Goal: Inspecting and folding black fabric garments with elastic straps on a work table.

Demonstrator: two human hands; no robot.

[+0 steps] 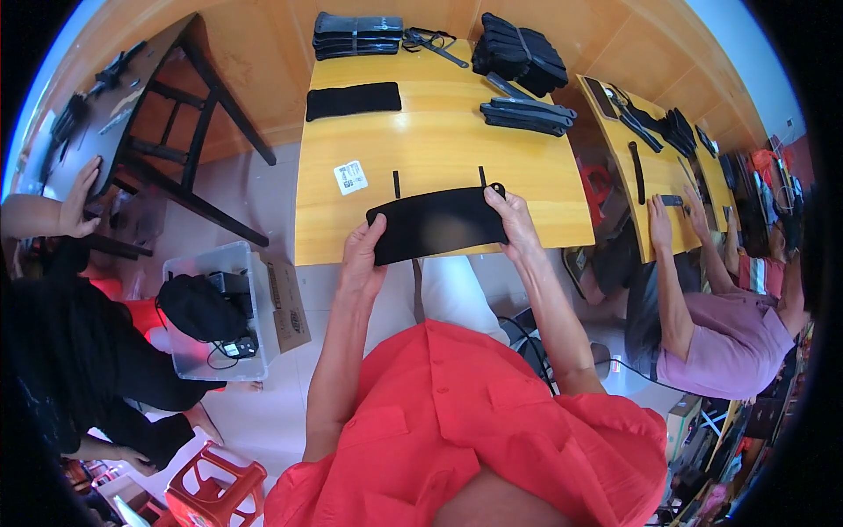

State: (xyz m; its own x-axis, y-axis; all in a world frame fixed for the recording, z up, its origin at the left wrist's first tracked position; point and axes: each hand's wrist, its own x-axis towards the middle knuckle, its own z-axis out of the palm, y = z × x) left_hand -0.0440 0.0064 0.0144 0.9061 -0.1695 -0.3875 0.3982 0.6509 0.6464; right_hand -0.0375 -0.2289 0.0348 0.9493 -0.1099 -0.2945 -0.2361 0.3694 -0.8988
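I hold a wide black fabric band (439, 225) stretched between both hands over the near edge of the yellow table (421, 149). My left hand (363, 249) is closed on its left end, thumb on top. My right hand (515, 221) grips its right end, where a small black loop or tab sticks up beside the thumb. Two thin black strips (396, 184) stand out on the table just beyond the band. A white printed label (349, 177) lies to the left of them.
At the back are a strapped black stack (358, 37), a black bundle (518, 54), a folded black band (353, 101) and dark flat straps (529, 114). A clear plastic bin (211, 356) stands on the floor at left. Co-workers sit on both sides; a red stool (215, 487) is lower left.
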